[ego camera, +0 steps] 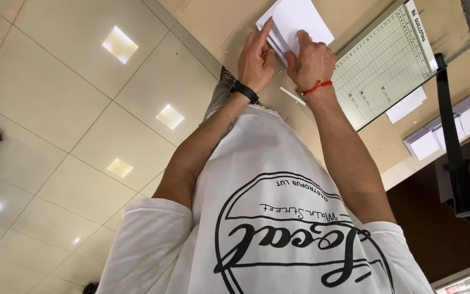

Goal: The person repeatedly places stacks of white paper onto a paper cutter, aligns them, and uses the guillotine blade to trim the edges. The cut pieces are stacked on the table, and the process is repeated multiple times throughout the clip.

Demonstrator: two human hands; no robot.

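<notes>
left hand (257,57): finger pinning the paper (300,22)
right hand (311,62): pressing it too, grip unclear
risk: sheets could skew if pressure slips
cutter (387,65): just right

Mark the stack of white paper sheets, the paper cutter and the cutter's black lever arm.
stack of white paper sheets (300,19), head view, bare top sheet.
paper cutter (387,65), head view, gridded board.
black lever arm (452,141), head view, mid-shaft.
</notes>
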